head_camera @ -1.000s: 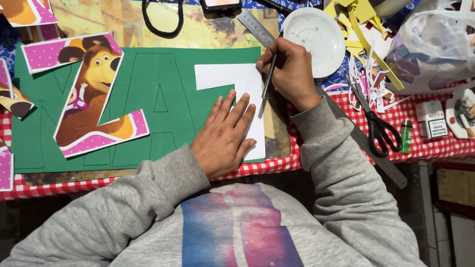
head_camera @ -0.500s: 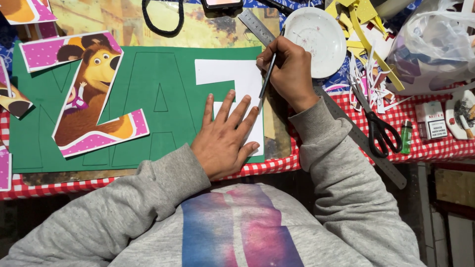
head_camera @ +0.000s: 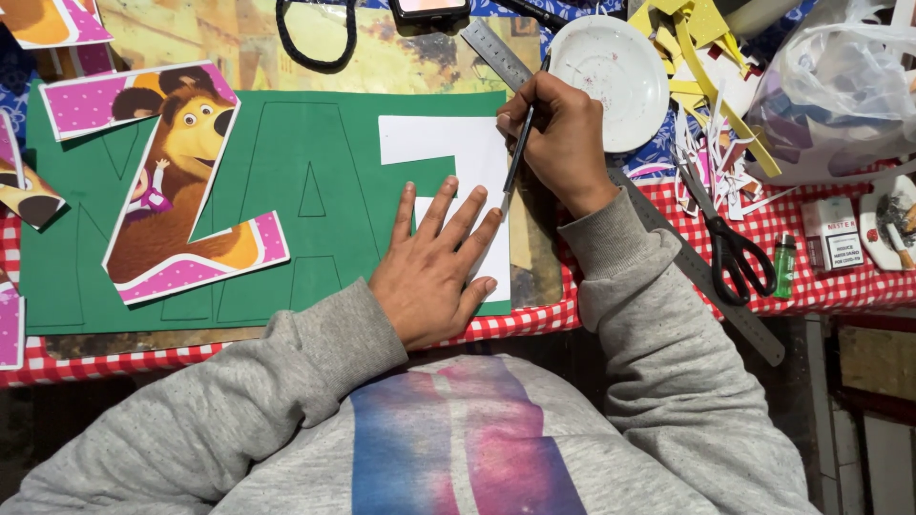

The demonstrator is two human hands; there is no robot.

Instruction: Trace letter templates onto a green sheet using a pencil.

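On the green sheet (head_camera: 286,191), the white template (head_camera: 458,153) lies flat, light, flimsy and apt to slide, pinned by the splayed left hand (head_camera: 434,272) while the right hand (head_camera: 563,143) pinches a pencil (head_camera: 515,162) along its right edge.

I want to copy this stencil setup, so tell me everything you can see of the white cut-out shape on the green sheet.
The white cut-out looks like thin, plain paper or card, with a wide top bar and a stem running down its right side. It lies flat on the green sheet, near that sheet's right edge. The left hand presses on its lower part, fingers spread; the right hand holds a pencil along its right edge.
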